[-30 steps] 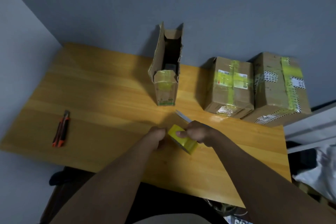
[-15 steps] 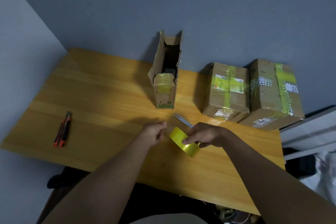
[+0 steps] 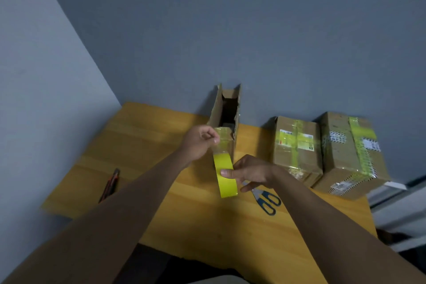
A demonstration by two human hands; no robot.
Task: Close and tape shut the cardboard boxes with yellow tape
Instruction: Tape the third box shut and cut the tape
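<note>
Grey-blue walls meet in a corner behind a wooden table (image 3: 143, 136); light dim, tabletop warm yellow-brown. Right hand (image 3: 250, 172) holds the yellow tape roll (image 3: 224, 175) edge-on above the table's middle, thumb clamped on the roll's face, the other fingers behind it. Left hand (image 3: 199, 143) is raised just above, thumb and forefinger pinched together on the free tape end; a short clear-looking strip (image 3: 220, 145) runs from that pinch down to the roll. Step in hand, as I judge it: drawing out a length of tape for the open box (image 3: 227, 110); that box stands tall and narrow at the far edge against the wall, its top flaps upright and apart, dark inside. Two sealed boxes sit to its right, the nearer (image 3: 297, 147) and the farther right (image 3: 352, 152), both crossed with yellow tape and touching each other; so most of the job looks done. Next move likely calls for folding those flaps down first, since tape cannot bridge them as they stand, then laying the strip across the seam and cutting it. Scissors (image 3: 267, 200) lie on the table just near the right hand, handy for the cut; a utility knife (image 3: 110, 185) lies well apart at the left edge. Something white shows past the table's right side; cannot tell what.
</note>
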